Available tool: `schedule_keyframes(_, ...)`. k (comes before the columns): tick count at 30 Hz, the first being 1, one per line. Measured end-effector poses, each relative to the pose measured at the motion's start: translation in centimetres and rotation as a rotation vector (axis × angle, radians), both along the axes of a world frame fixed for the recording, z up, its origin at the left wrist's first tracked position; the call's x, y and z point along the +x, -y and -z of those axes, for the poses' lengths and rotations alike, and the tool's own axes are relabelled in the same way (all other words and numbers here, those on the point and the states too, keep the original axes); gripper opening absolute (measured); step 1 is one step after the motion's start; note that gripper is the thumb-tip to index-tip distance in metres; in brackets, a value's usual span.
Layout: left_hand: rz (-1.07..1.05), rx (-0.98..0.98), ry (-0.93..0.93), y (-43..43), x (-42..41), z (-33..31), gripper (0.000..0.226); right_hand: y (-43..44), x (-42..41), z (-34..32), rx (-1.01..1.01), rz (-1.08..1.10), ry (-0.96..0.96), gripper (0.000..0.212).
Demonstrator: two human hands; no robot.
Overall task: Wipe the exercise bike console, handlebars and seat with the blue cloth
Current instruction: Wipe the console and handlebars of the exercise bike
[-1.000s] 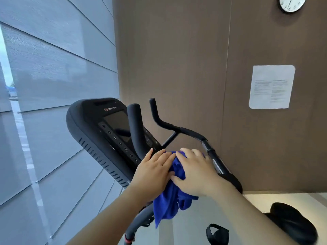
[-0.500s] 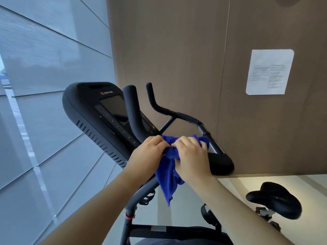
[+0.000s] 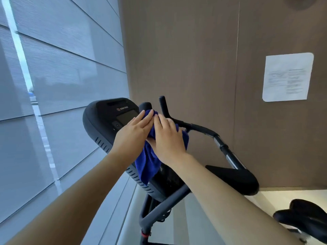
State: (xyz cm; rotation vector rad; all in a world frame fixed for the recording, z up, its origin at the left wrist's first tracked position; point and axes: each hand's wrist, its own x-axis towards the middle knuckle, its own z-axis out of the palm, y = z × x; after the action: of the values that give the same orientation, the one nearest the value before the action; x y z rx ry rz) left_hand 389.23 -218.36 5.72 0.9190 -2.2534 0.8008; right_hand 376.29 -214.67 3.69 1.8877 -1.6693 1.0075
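L hand (image 3: 134, 133), R hand (image 3: 168, 138) press blue cloth (image 3: 147, 165) onto handlebar (image 3: 145, 104)

The left hand (image 3: 134, 133) and right hand (image 3: 168, 138), laid flat side by side, cover the middle of the blue cloth (image 3: 148, 165). With it they hide the lower screen of the console (image 3: 99, 117), most of its buttons and the near handlebar grip (image 3: 145, 105) below its tip, so whether the cloth wraps that grip cannot be told. The seat (image 3: 304, 214) at lower right is blurred and cut by the right edge, the bike frame (image 3: 160, 208) and both forearms (image 3: 88, 191) run off the bottom, print on the wall's paper notice (image 3: 288, 76) is too small to read, and a dark round shape (image 3: 302, 1) is clipped by the top edge.
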Motion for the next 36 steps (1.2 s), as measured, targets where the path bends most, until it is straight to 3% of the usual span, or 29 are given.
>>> schedule_keyframes(3,-0.025,0.027,0.044,0.2,0.3,1.5,0.071,-0.1,0.1,1.8,0.092,-0.004,0.001,0.074)
schedule_keyframes(11,-0.017,0.074,0.128,-3.1,-0.6,6.5,0.060,-4.1,-2.7,3.2,0.240,0.103,-0.364,0.056)
schedule_keyframes(22,0.152,0.244,0.058,-5.4,-8.2,9.6,0.057,-9.5,-11.1,1.8,0.440,0.076,-0.402,0.042)
schedule_keyframes(27,0.239,0.313,0.033,-6.4,-11.2,10.2,0.054,-11.1,-14.7,3.4,0.542,0.002,-0.186,0.056)
schedule_keyframes(31,0.281,0.323,0.015,-7.2,-12.3,10.6,0.052,-11.9,-16.3,5.9,0.456,-0.097,-0.064,0.061)
schedule_keyframes(33,0.310,0.334,-0.018,-7.8,-12.7,10.4,0.047,-11.9,-16.9,6.3,0.402,-0.150,0.007,0.055)
schedule_keyframes(36,0.303,0.399,-0.117,-8.3,-13.3,9.8,0.034,-11.4,-17.7,5.9,0.322,-0.249,0.088,0.024)
